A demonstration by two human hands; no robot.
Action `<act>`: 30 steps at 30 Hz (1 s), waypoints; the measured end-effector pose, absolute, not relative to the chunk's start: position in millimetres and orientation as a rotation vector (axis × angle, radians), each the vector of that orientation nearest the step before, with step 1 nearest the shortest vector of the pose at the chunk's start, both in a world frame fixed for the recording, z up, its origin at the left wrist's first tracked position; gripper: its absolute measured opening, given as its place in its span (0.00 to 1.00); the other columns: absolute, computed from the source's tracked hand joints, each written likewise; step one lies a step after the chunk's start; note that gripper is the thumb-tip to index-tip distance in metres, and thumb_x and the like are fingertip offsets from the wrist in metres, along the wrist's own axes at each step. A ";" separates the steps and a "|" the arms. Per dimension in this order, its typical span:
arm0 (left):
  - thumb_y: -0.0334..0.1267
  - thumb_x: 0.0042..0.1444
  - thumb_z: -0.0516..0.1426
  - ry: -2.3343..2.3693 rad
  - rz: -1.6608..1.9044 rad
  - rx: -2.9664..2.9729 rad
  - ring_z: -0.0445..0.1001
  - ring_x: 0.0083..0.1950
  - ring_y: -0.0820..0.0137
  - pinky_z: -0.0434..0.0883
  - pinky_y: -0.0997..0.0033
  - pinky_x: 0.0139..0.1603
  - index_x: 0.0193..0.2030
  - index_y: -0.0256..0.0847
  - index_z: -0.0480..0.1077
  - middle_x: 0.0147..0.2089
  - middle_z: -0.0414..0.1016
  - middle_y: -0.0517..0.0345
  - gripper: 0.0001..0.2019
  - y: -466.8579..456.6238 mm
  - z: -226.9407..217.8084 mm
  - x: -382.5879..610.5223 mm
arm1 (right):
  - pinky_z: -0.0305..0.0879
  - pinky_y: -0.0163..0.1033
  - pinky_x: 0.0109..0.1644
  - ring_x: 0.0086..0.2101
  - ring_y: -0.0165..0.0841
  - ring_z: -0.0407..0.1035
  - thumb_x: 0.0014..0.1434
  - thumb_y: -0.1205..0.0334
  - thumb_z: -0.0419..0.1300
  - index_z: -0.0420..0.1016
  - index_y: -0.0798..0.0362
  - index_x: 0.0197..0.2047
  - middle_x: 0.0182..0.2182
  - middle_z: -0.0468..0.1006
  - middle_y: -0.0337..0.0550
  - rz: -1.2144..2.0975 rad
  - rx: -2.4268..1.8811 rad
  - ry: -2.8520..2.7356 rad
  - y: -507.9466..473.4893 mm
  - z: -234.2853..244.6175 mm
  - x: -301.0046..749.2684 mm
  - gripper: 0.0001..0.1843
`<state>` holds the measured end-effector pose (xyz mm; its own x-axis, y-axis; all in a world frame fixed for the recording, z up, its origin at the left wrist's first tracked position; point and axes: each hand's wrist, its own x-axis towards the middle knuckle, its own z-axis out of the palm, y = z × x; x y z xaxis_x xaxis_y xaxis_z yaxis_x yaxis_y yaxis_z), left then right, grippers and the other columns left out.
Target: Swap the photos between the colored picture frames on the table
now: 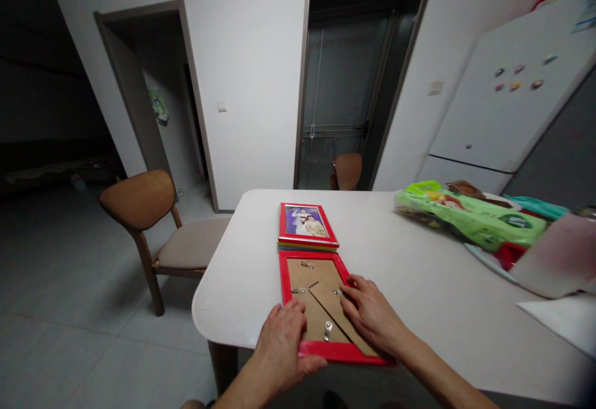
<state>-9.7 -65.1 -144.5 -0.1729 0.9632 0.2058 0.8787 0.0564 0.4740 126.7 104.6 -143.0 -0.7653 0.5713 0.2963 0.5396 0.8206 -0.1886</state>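
A red picture frame [313, 285] lies face down on the white table [410, 272], brown backing board and small metal clips showing. My left hand [283, 341] grips the frame's near left corner, thumb under the bottom edge and fingers on the backing. My right hand [367, 310] rests on the backing's right side, fingertips bent down by a clip near the right edge. Just beyond lies a short stack of frames [307, 226], a red one with a photo on top.
Green snack bags [470, 216] and other packets lie at the table's right, with papers [559, 316] nearer me. A wooden chair [158, 229] stands left of the table. A white fridge [507, 111] stands at the right, with doorways behind.
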 end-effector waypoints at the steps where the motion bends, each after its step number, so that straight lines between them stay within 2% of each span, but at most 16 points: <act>1: 0.49 0.37 0.61 2.150 0.763 1.908 0.56 0.56 0.60 0.54 0.57 0.56 0.45 0.36 0.63 0.55 0.61 0.47 0.29 -65.4 -144.7 -10.5 | 0.57 0.40 0.44 0.41 0.36 0.60 0.54 0.57 0.44 0.71 0.53 0.39 0.42 0.66 0.49 0.145 -0.824 -2.661 104.9 -144.7 128.6 0.18; 6: 0.47 0.39 0.60 2.086 0.790 1.920 0.54 0.57 0.60 0.55 0.60 0.56 0.40 0.36 0.65 0.56 0.59 0.46 0.23 -68.2 -144.9 -16.8 | 0.57 0.45 0.46 0.44 0.39 0.59 0.53 0.56 0.46 0.68 0.53 0.44 0.47 0.64 0.52 0.131 -0.756 -2.656 93.4 -144.7 135.5 0.19; 13: 0.47 0.43 0.58 2.046 0.874 1.876 0.54 0.57 0.62 0.56 0.60 0.56 0.37 0.38 0.66 0.55 0.61 0.47 0.18 -73.6 -141.0 -20.5 | 0.54 0.47 0.48 0.47 0.38 0.57 0.54 0.57 0.47 0.69 0.42 0.43 0.46 0.66 0.44 0.290 -0.317 -2.810 50.7 -127.1 133.0 0.15; 22: 0.47 0.42 0.58 2.040 0.895 1.860 0.55 0.57 0.62 0.55 0.61 0.56 0.35 0.38 0.66 0.55 0.61 0.46 0.17 -73.6 -140.3 -19.9 | 0.51 0.49 0.50 0.48 0.41 0.54 0.50 0.51 0.51 0.66 0.44 0.47 0.48 0.64 0.46 0.278 -0.228 -2.896 50.0 -125.1 135.8 0.20; 30: 0.47 0.42 0.59 2.023 0.961 1.854 0.56 0.57 0.62 0.58 0.64 0.54 0.33 0.37 0.66 0.52 0.64 0.46 0.16 -76.5 -143.8 -27.6 | 0.51 0.50 0.50 0.49 0.41 0.53 0.50 0.54 0.52 0.63 0.43 0.50 0.50 0.64 0.45 0.232 -0.239 -2.864 47.4 -136.7 131.2 0.22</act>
